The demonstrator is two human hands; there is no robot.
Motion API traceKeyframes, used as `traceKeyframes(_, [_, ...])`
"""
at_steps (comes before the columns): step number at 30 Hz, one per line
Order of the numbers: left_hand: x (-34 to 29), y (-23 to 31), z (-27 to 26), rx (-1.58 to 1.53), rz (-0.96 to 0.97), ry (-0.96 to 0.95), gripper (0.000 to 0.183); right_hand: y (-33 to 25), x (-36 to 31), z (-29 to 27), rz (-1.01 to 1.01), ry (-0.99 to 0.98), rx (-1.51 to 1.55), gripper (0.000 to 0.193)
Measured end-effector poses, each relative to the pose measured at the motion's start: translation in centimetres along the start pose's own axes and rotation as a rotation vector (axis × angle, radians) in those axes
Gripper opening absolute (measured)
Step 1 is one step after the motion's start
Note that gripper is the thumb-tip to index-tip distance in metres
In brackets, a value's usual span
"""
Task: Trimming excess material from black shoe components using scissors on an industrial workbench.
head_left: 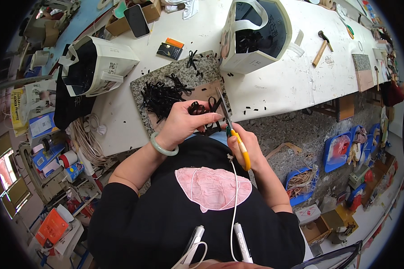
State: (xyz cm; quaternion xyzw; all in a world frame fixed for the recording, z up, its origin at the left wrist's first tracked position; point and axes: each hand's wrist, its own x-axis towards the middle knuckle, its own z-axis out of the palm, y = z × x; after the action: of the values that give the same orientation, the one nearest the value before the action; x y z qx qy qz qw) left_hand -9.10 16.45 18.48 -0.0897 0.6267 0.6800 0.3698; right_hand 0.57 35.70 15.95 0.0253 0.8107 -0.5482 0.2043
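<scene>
Two hands at a long white worktable [274,85], snipping black cord.

Speckled stone slab [166,78] lies on the table, a loose heap of black cord pieces [159,96] on it; two white fabric bags stand beyond, far left and far right. My left hand [182,123], jade-green bangle at the wrist, pinches a curled black loop [196,107] over the slab's near edge. My right hand [243,145] is closed round yellow-handled scissors [231,130], blades slightly parted at the loop.

The single head camera looks steeply down from close above at the person's chest and the white table [274,85] in front.
</scene>
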Motion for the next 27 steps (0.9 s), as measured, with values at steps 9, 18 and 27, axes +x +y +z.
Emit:
traceKeyframes(9, [1.0,-0.8,0.3,-0.351,-0.002,0.0,0.015,1.8,-1.3,0.5,0.055,0.045,0.186,0.04])
traceKeyframes(18, [1.4,-0.9,0.1,-0.597,-0.028,0.022,0.024,1.4,-1.4,-0.1,0.02,0.014,0.044,0.041])
traceKeyframes(27, [0.9,-1.0,0.9,-0.542,-0.009,0.057,0.023,1.4,-0.9,0.0,-0.058,0.061,-0.102,0.041])
